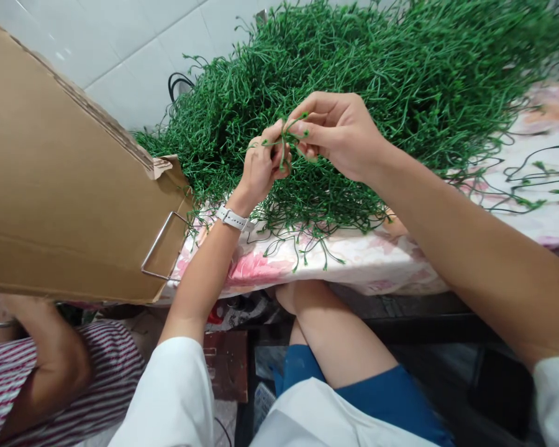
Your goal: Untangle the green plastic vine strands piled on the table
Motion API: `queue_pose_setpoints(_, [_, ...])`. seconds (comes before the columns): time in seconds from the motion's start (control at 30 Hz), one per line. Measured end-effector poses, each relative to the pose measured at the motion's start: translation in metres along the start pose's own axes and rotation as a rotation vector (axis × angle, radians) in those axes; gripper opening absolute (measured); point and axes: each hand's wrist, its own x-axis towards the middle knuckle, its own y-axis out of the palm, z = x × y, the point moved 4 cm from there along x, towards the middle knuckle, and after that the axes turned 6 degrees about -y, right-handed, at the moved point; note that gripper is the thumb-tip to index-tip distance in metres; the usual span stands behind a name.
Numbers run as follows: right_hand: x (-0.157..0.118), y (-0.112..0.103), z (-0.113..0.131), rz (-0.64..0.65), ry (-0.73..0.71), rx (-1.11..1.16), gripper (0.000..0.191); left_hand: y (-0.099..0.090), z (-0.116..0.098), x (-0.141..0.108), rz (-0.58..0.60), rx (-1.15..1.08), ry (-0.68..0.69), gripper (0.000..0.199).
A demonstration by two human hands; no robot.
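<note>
My left hand [263, 162], with a white watch band on its wrist, is closed around a small green plastic stem piece [284, 138] with several branching tips. My right hand [338, 131] pinches the same piece between thumb and forefinger, so the two hands nearly touch. Both are held just over the front of a large heap of thin green plastic stems [354, 68]. The ends of the piece inside my left fingers are hidden.
A cardboard box panel [65, 186] stands at the left, with a metal wire loop [161, 245] by its corner. The floral tablecloth [261, 267] shows along the front edge. Loose stems [535, 180] lie at the right. Another person's striped shirt [102, 360] is at lower left.
</note>
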Motion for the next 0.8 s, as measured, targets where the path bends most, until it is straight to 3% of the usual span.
queue_pose_setpoints(0.2, [-0.0023,0.0017,0.0071,0.032,0.022,0.003,0.017,0.0041,-0.0022,-0.0027,0.064,-0.043,-0.080,0.054])
queue_pose_setpoints(0.6, [-0.0003,-0.0040,-0.0016,-0.034,0.025,0.036,0.037,0.0019,0.0041,-0.0003,0.114,0.282,0.080,0.069])
queue_pose_setpoints(0.8, [-0.0024,-0.0016,-0.0015,-0.048,0.151,0.137,0.036,0.0044,0.0020,-0.0042,0.268,0.401,0.168,0.074])
